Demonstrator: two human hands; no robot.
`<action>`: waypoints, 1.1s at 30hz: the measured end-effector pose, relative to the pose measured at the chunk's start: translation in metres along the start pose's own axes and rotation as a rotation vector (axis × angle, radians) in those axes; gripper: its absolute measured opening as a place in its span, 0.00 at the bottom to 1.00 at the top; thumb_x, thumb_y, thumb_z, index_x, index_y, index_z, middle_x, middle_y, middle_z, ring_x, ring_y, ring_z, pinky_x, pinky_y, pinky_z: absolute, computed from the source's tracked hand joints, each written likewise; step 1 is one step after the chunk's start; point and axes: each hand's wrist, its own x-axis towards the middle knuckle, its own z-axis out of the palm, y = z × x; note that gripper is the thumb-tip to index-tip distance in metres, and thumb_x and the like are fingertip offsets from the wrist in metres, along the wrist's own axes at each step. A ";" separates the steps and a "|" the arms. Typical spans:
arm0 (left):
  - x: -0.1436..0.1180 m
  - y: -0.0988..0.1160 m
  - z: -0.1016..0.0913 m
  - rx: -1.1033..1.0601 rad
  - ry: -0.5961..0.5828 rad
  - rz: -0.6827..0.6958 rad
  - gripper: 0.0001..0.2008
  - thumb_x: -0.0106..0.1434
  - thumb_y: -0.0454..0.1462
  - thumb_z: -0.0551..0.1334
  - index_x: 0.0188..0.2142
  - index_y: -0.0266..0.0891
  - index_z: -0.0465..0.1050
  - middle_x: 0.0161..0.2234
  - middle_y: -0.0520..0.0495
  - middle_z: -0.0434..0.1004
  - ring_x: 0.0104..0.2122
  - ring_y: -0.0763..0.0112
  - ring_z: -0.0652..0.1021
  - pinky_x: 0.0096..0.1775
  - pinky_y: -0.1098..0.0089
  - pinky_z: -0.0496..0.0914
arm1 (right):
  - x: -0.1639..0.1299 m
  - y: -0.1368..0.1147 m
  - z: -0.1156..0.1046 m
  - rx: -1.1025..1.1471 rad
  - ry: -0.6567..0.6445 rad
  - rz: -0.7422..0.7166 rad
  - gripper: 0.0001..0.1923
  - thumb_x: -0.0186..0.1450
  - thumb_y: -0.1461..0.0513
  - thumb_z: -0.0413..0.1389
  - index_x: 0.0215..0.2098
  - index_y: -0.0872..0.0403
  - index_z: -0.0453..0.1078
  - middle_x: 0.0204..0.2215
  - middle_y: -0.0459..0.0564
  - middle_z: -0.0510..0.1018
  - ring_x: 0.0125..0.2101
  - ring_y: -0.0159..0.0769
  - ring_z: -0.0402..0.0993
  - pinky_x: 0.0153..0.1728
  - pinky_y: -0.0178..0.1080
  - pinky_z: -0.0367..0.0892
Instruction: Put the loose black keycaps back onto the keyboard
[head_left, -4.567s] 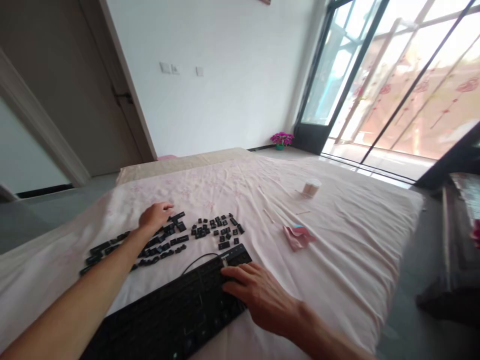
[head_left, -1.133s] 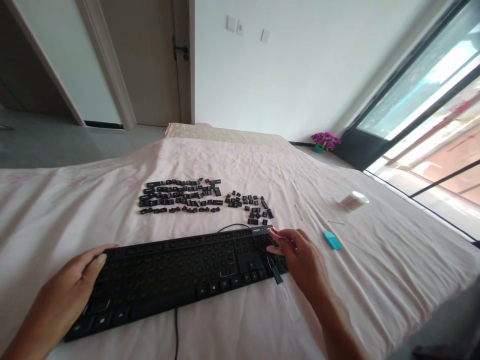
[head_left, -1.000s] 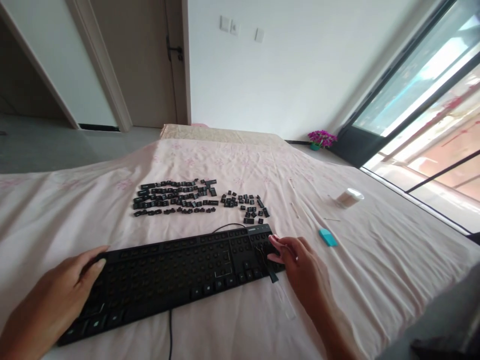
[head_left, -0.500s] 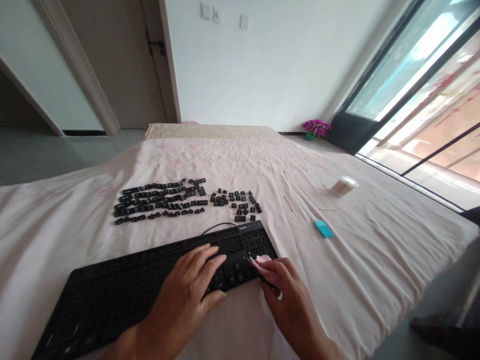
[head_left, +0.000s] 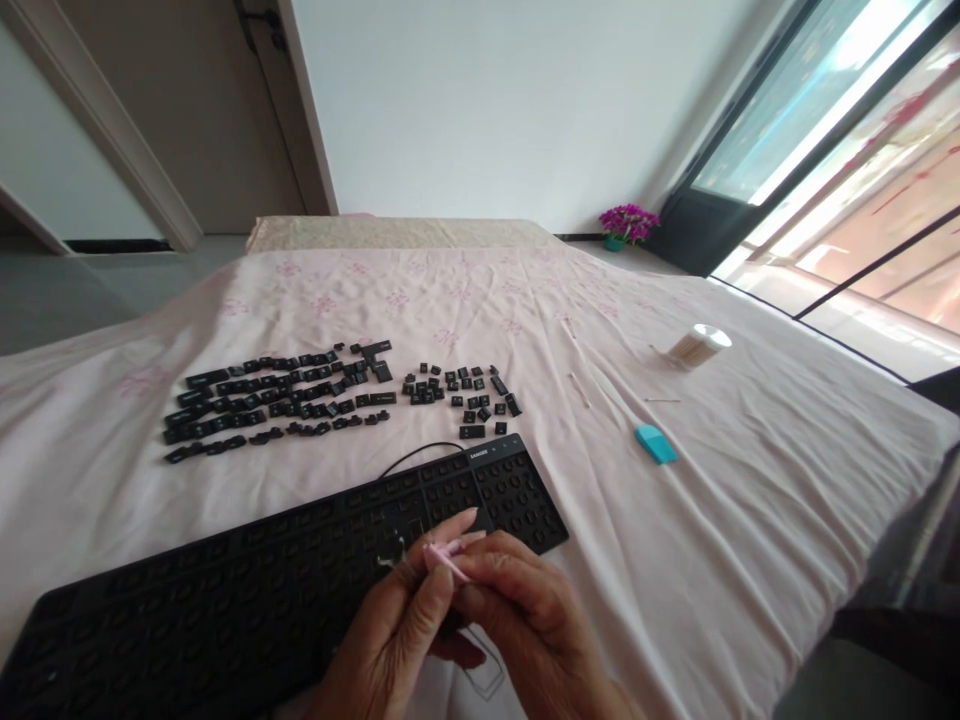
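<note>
My left hand (head_left: 397, 625) and my right hand (head_left: 532, 615) meet over the near edge of a black keyboard (head_left: 225, 590). Both are closed, pinching a small pink cloth (head_left: 444, 556) between thumbs and fingers. Bent wire ends (head_left: 391, 552) stick out to the left of the cloth, and a thin wire loop (head_left: 487, 672) shows below the fingers; the rest of this tool is hidden in the grip. Most keycaps are off the keyboard. Beyond it, the loose black keycaps (head_left: 262, 392) lie in rows, with a second group (head_left: 461, 390) to their right.
On the pink bedsheet (head_left: 750, 500), right of the keyboard, lies a turquoise brush head or scraper (head_left: 655, 444). Several cotton swabs (head_left: 581, 390) lie around there. A clear tub of swabs (head_left: 699, 346) stands farther right. The keyboard's cable (head_left: 420, 450) curves behind it.
My left hand has come off the keyboard's middle and joined my right hand on the pink cloth. My right hand has moved left. The view has shifted slightly.
</note>
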 end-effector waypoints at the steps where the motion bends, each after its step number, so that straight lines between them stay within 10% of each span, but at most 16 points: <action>1: -0.002 0.002 -0.004 0.006 0.034 0.006 0.30 0.63 0.56 0.49 0.59 0.48 0.63 0.48 0.42 0.76 0.36 0.61 0.79 0.32 0.64 0.78 | 0.002 -0.003 -0.004 -0.010 0.028 0.043 0.10 0.68 0.60 0.53 0.42 0.47 0.76 0.36 0.48 0.77 0.34 0.33 0.75 0.35 0.34 0.73; 6: 0.003 0.024 -0.046 0.283 0.074 -0.035 0.29 0.64 0.56 0.44 0.52 0.47 0.72 0.39 0.42 0.80 0.24 0.64 0.77 0.19 0.67 0.71 | 0.027 -0.014 -0.027 -0.370 0.188 -0.033 0.12 0.68 0.59 0.52 0.47 0.47 0.74 0.37 0.48 0.76 0.34 0.33 0.75 0.35 0.34 0.72; 12: 0.021 0.028 -0.096 1.229 0.369 0.328 0.17 0.63 0.45 0.51 0.42 0.48 0.77 0.43 0.46 0.77 0.38 0.56 0.78 0.38 0.60 0.72 | 0.047 -0.009 -0.062 -0.972 -0.142 -0.153 0.15 0.69 0.64 0.48 0.44 0.45 0.76 0.36 0.48 0.75 0.38 0.34 0.73 0.41 0.37 0.69; 15: 0.026 0.019 -0.102 1.421 0.366 0.331 0.14 0.63 0.42 0.53 0.40 0.46 0.77 0.38 0.45 0.77 0.37 0.56 0.76 0.37 0.60 0.70 | 0.048 -0.012 -0.081 -1.207 0.007 -0.102 0.13 0.69 0.62 0.49 0.39 0.49 0.77 0.32 0.50 0.75 0.35 0.37 0.73 0.37 0.38 0.69; 23: 0.029 0.009 -0.111 1.377 0.324 0.359 0.07 0.61 0.42 0.60 0.37 0.45 0.75 0.35 0.48 0.77 0.39 0.57 0.74 0.41 0.61 0.65 | 0.046 -0.008 -0.067 -1.084 -0.138 -0.155 0.15 0.70 0.63 0.47 0.44 0.47 0.75 0.38 0.50 0.76 0.39 0.35 0.74 0.40 0.37 0.69; 28: 0.023 0.018 -0.103 1.398 0.336 0.363 0.08 0.62 0.43 0.60 0.37 0.44 0.73 0.36 0.48 0.76 0.40 0.58 0.73 0.41 0.62 0.65 | 0.040 -0.025 -0.096 -1.154 0.193 -0.067 0.12 0.68 0.59 0.50 0.40 0.51 0.76 0.32 0.50 0.75 0.32 0.37 0.74 0.34 0.38 0.69; 33: 0.016 0.027 -0.095 1.434 0.332 0.394 0.07 0.63 0.41 0.59 0.36 0.42 0.73 0.35 0.47 0.75 0.40 0.60 0.72 0.41 0.63 0.65 | 0.026 -0.042 -0.026 -0.835 -0.049 -0.234 0.14 0.69 0.63 0.49 0.47 0.45 0.73 0.39 0.49 0.75 0.37 0.33 0.74 0.38 0.34 0.70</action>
